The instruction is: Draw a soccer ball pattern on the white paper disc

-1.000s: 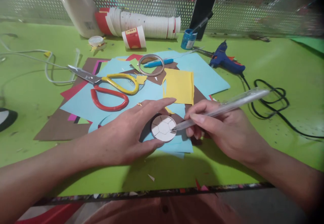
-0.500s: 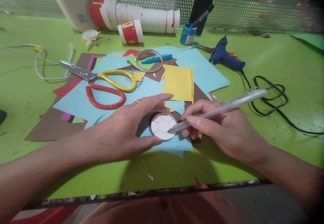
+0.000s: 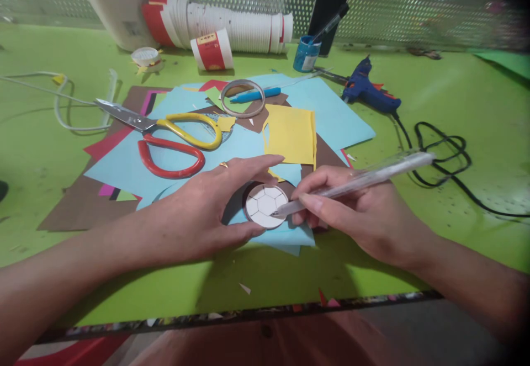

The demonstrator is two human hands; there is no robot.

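A small round white disc (image 3: 261, 203) lies on the light blue paper, drawn with dark lines in a soccer-ball pattern. Thumb and fingers of my left hand (image 3: 207, 206) curve around it and steady its edge, the thumb at the near side. In my right hand (image 3: 351, 206) is a clear-barrelled pen (image 3: 376, 177), pinched between thumb and fingers. Its tip rests at the lower right part of the disc's pattern. A folded yellow paper (image 3: 290, 134) lies just beyond the disc.
Scissors (image 3: 171, 159) with red and yellow handles lie left on stacked coloured papers (image 3: 348, 115). Behind are a tape ring (image 3: 224, 106), a blue marker (image 3: 259, 95), a paper cup (image 3: 212, 51) and stacked cups (image 3: 236, 26). A blue glue gun (image 3: 370, 93) with a black cord lies right.
The pen tip has shifted slightly left across the disc, and my right hand has moved with it. My left hand keeps its place around the disc.
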